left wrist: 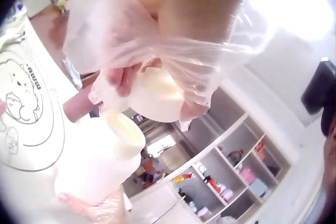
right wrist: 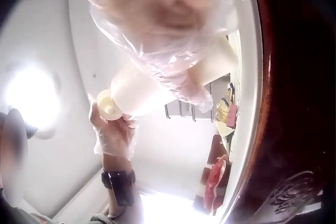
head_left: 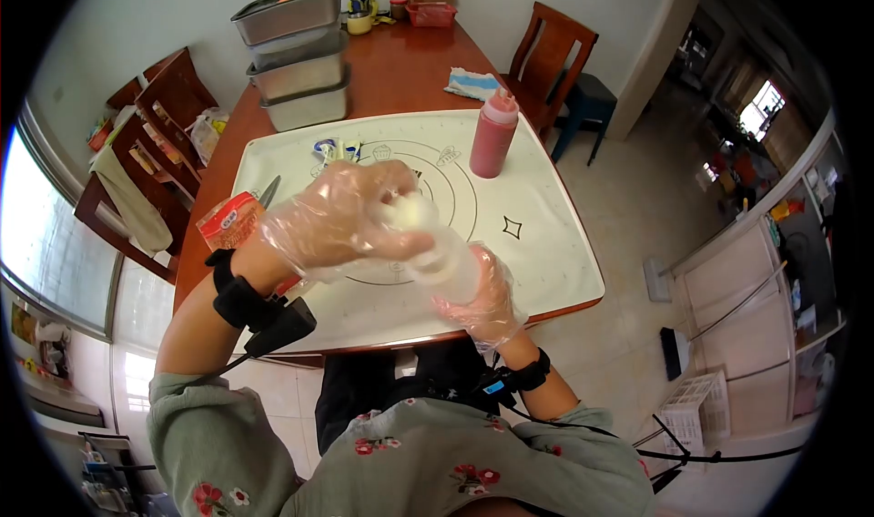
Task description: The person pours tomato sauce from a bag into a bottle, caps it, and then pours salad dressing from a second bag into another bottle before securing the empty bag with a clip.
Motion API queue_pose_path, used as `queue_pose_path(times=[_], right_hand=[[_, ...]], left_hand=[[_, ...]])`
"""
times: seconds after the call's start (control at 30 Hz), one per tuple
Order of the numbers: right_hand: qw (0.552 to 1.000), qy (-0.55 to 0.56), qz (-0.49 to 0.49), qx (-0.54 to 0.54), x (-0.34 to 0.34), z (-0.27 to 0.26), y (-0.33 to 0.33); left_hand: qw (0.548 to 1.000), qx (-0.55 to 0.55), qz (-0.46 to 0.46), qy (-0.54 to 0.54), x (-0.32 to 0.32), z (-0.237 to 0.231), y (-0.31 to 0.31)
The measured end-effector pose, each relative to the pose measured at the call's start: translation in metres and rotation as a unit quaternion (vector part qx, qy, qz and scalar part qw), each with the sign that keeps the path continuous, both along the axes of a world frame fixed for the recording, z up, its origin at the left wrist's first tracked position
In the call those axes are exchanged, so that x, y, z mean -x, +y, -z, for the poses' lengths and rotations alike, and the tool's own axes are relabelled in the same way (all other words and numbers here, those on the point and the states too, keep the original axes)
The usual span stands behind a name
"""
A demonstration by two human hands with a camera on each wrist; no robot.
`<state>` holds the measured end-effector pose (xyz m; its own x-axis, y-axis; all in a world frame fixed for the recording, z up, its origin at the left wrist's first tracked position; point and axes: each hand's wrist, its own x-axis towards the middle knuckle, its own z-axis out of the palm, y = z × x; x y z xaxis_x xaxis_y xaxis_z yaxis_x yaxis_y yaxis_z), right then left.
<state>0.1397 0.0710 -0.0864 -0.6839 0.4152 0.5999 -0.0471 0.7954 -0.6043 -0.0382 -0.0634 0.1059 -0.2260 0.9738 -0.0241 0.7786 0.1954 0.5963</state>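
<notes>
Both hands wear clear plastic gloves and meet over the near part of the white mat. My left hand [head_left: 341, 217] pinches a pale, cream-coloured cap [left wrist: 157, 95] between thumb and fingers. Curled round a translucent white squeeze bottle [head_left: 452, 267] is my right hand [head_left: 489, 300], which holds it tilted above the mat. In the left wrist view the bottle's open mouth [left wrist: 128, 132] faces the cap, with a small gap between them. The right wrist view shows the cap overlapping the bottle's end.
A squeeze bottle of pink-red liquid [head_left: 496, 135] stands on the mat [head_left: 546, 244]. Small wrapped packets [head_left: 337, 148] lie at its far side. A red package [head_left: 229, 221] and a knife [head_left: 270, 191] lie left. Stacked metal containers [head_left: 300, 71] and a folded cloth [head_left: 473, 83] sit beyond.
</notes>
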Motion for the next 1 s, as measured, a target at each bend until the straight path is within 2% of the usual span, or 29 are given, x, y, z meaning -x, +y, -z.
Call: queue_pose_path(times=[0.07,0.2,0.3,0.5,0.53,0.63,0.73,0.83,0.93,1.0], right_hand=[[0.999,0.026,-0.003,0.039,0.001,0.007,0.003],[0.991,0.059,-0.039,0.117,0.002,0.021,0.007],[0.987,0.067,-0.052,0.136,0.002,0.018,0.009],[0.994,0.062,-0.022,0.088,-0.003,0.012,0.016],[0.994,0.069,-0.014,0.079,-0.004,0.012,0.017],[0.985,0.048,-0.007,0.165,-0.005,0.009,0.020],[0.965,0.046,-0.034,0.255,0.000,0.022,0.027],[0.967,0.071,-0.023,0.245,0.001,0.023,0.028],[0.938,0.038,-0.044,0.341,0.003,0.026,0.028],[0.958,0.026,-0.038,0.283,0.005,0.013,0.028]], left_hand=[[0.987,-0.055,0.005,-0.152,0.014,0.014,-0.001],[0.938,-0.112,0.078,-0.318,0.023,0.041,0.001],[0.907,-0.101,0.072,-0.403,0.021,0.042,0.003],[0.924,-0.183,0.093,-0.322,0.027,0.059,0.021],[0.951,-0.157,0.066,-0.258,0.032,0.064,0.025],[0.995,-0.073,-0.030,-0.068,0.046,0.071,0.044],[0.996,-0.061,-0.064,0.011,0.068,0.112,0.075],[0.990,-0.104,-0.079,0.061,0.086,0.148,0.103],[0.992,-0.070,-0.089,0.058,0.095,0.165,0.124],[0.990,-0.047,-0.123,0.050,0.100,0.185,0.137]])
